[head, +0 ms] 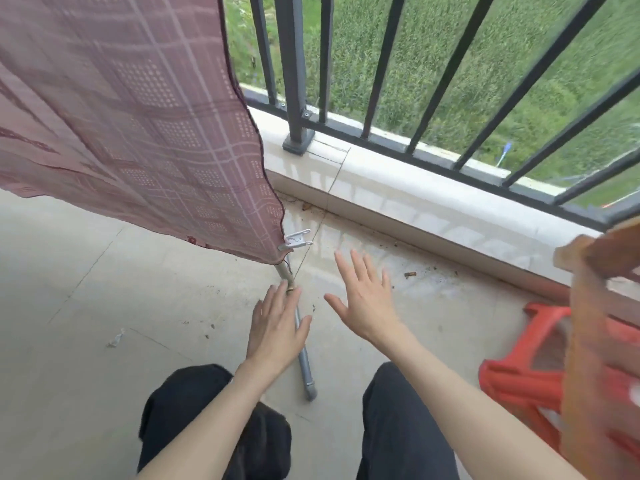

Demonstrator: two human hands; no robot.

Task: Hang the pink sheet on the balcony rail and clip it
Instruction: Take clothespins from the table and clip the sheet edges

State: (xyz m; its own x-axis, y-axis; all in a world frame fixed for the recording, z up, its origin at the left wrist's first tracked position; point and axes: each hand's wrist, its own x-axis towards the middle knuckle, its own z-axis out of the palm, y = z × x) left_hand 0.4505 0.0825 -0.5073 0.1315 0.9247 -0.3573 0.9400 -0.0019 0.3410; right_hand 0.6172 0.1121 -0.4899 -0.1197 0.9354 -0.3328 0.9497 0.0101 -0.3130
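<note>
Right — scene: balcony, seen from above the person's own arms, looking down at the floor.
Pink sheet [131, 133]: hangs down from the top left, checked pattern w/ dotted squares, dark hem; its lower corner dangles just above the floor, near the left hand. What it hangs from is out of view at the top, so can't tell if it's on the rail.
Clip [294, 240]: white, pinched on the sheet's lower right corner, sticking out to the right.
Pole [300, 334]: grey metal, lies slanted on the floor from under the sheet corner toward the person's legs, w/ a brass-looking collar partway along.
Left hand [277, 327]: fingers straight and together, palm down, over the pole near the collar — holding nothing; touching or just above, can't tell.
Right hand [367, 299]: fingers spread wide, released, palm down above the floor, apart from sheet and clip.
Balcony rail [298, 74]: dark upright bars on a pale tiled kerb [398, 199], green field beyond.
Legs: dark trousers [405, 420], either side of the pole's end.
Right edge: red plastic stool [519, 375], blurred orange-brown thing [606, 341] in front of it.
Floor [86, 306]: pale concrete, bits of debris by the kerb.
</note>
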